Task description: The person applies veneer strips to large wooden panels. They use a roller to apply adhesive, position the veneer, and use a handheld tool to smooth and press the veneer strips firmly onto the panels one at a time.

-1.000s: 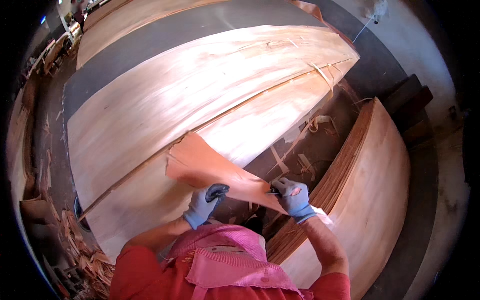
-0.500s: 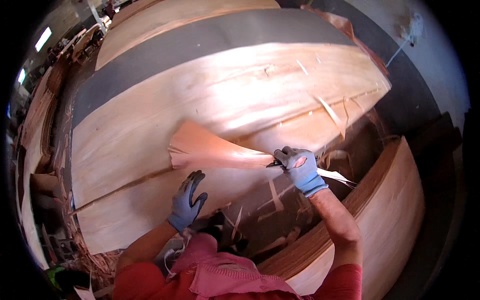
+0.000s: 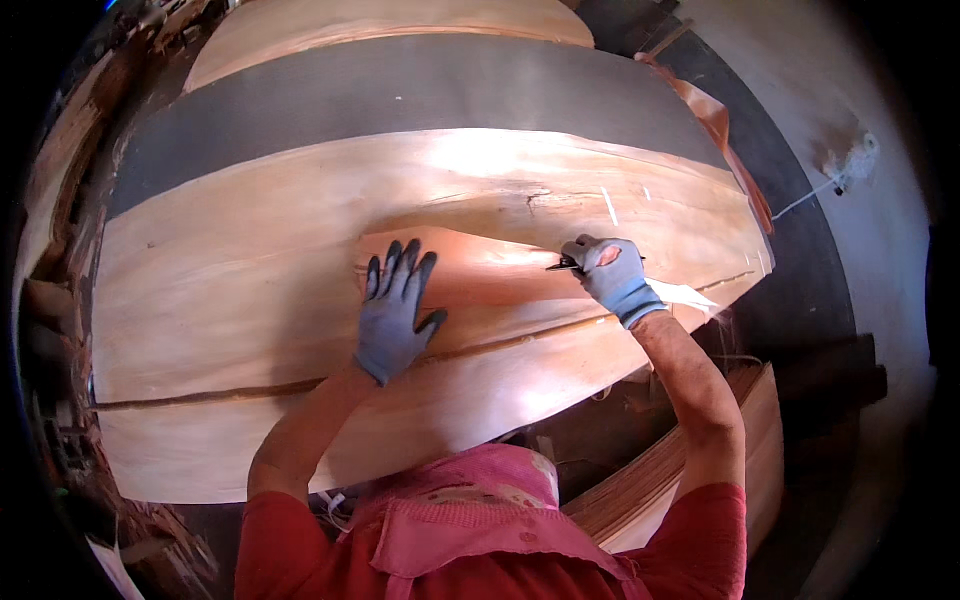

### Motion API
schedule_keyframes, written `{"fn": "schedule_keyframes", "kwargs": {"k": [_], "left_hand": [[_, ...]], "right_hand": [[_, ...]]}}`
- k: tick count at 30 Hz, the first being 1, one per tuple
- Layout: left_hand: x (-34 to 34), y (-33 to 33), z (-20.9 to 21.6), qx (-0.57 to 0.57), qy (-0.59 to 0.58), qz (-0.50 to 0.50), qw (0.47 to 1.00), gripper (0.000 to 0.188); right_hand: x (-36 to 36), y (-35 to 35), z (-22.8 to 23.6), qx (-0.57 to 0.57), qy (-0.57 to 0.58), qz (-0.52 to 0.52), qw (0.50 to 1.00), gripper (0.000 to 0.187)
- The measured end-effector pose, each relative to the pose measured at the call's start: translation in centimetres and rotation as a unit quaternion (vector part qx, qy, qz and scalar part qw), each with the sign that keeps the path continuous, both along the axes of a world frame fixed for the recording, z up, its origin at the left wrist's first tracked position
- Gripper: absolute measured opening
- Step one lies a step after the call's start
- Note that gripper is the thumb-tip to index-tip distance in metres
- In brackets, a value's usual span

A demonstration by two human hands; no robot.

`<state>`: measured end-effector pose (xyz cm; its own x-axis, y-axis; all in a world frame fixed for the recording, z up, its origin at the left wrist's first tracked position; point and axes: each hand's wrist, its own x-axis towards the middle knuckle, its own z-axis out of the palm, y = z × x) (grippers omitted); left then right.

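Observation:
A narrow, orange-tinted wood veneer piece (image 3: 480,262) lies over a broad pale veneer sheet (image 3: 230,230) on the bench. My left hand (image 3: 396,312), in a grey-blue glove with dark fingertips, is open with fingers spread over the piece's left end. At its other end my gloved right hand (image 3: 603,268) is closed round a small dark knife-like tool (image 3: 562,265), whose tip points left. Whether these fingers also pinch the veneer is hidden. A thin white strip (image 3: 683,294) sticks out beside the right wrist. The right glove has a hole on its back.
A long dark split (image 3: 220,396) runs across the pale sheet near its front edge. Behind lie a dark grey band (image 3: 400,90) and another veneer stack (image 3: 400,25). A thick veneer stack (image 3: 690,465) stands at the lower right. Scraps (image 3: 170,545) litter the lower left.
The veneer piece has moved away from me onto the pale sheet and lies flatter. My left hand has reached forward onto it, fingers spreading. My right hand, still holding the tool, has moved slightly forward.

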<state>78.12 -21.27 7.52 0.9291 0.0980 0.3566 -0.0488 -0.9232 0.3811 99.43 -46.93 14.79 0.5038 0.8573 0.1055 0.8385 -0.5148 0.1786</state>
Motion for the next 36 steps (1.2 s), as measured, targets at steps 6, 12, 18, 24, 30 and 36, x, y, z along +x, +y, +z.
{"fn": "schedule_keyframes", "kwargs": {"k": [6, 12, 18, 24, 30, 36], "left_hand": [[8.4, -6.3, -0.4, 0.145, 0.087, -0.060, 0.984, 0.086], [12.5, -8.0, -2.2, 0.032, 0.106, 0.023, 0.994, 0.074], [16.0, -7.7, -3.1, 0.092, 0.117, 0.169, 0.974, 0.068], [18.9, -2.6, -5.8, 0.113, 0.105, 0.280, 0.948, 0.064], [20.3, -1.7, -7.8, 0.132, 0.124, 0.302, 0.936, 0.061], [20.3, -0.5, -7.6, 0.122, 0.127, 0.311, 0.934, 0.061]], "right_hand": [[6.7, 0.9, -3.5, 0.023, 0.076, 0.070, 0.994, 0.009], [13.9, -0.8, -6.0, -0.016, 0.105, 0.117, 0.987, 0.011], [21.7, 0.6, -8.3, 0.040, 0.062, 0.167, 0.983, 0.006], [25.4, 1.7, -9.6, 0.055, 0.129, 0.103, 0.985, 0.010], [27.6, 0.8, -12.3, 0.014, 0.142, 0.076, 0.987, 0.017], [26.5, 2.3, -11.2, -0.040, 0.158, -0.004, 0.987, 0.017]]}}
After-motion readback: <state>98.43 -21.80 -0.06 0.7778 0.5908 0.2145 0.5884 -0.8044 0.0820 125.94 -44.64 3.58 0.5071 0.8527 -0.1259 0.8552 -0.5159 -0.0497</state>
